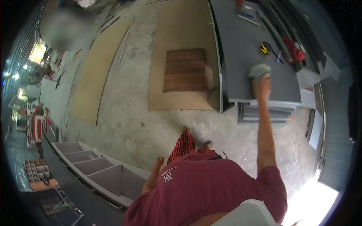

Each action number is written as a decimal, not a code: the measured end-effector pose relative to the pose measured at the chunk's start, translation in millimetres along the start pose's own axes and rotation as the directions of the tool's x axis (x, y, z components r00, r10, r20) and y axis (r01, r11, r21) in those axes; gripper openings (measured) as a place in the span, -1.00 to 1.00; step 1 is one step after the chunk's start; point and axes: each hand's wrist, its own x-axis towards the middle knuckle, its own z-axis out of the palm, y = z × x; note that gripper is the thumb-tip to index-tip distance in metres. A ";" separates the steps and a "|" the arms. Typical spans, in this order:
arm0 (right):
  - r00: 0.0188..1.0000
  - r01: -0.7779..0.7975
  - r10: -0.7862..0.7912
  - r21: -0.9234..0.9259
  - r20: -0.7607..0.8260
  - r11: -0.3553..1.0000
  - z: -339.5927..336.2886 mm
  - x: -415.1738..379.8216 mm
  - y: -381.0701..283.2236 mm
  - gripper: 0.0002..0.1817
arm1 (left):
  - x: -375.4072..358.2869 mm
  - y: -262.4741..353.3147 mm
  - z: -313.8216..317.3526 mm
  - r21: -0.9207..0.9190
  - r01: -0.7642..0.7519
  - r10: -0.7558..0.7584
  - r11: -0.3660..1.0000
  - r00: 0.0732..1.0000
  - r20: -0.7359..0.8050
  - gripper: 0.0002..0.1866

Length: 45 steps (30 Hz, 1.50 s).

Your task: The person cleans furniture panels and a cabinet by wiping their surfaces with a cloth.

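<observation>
My right hand [263, 87] is closed on a pale greenish cloth-like thing [260, 71], blurred by motion, over the near part of a dark grey panel [241, 56]. Beyond it on the panel lies a yellow and black tape measure [265, 48]. My left hand [160, 161] hangs low beside my body, small in view, and its fingers cannot be made out.
Brown boards [184, 71] lie on a tan sheet [158, 90] on the floor. Another tan sheet [94, 75] is further left. A long compartmented cabinet [90, 165] stands at lower left. A red cloth [294, 51] rests near the panel's right edge.
</observation>
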 end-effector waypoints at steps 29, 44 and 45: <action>0.855 -0.516 0.518 0.061 -0.026 0.854 80.2 260.7 -132.5 -0.51 | 345.2 83.0 -429.5 -0.750 -0.236 0.063 0.617 0.966 -0.251 -0.67; 0.984 -0.177 0.176 0.130 0.022 0.976 202.0 603.0 -330.4 -0.53 | 449.2 324.9 -586.4 -0.682 -0.121 0.206 0.722 0.978 0.045 -0.51; 0.988 -0.157 0.157 0.128 0.013 0.979 210.0 623.4 -338.8 -0.52 | 473.3 333.4 -607.2 -0.597 -0.260 0.245 0.759 0.964 -0.107 -0.55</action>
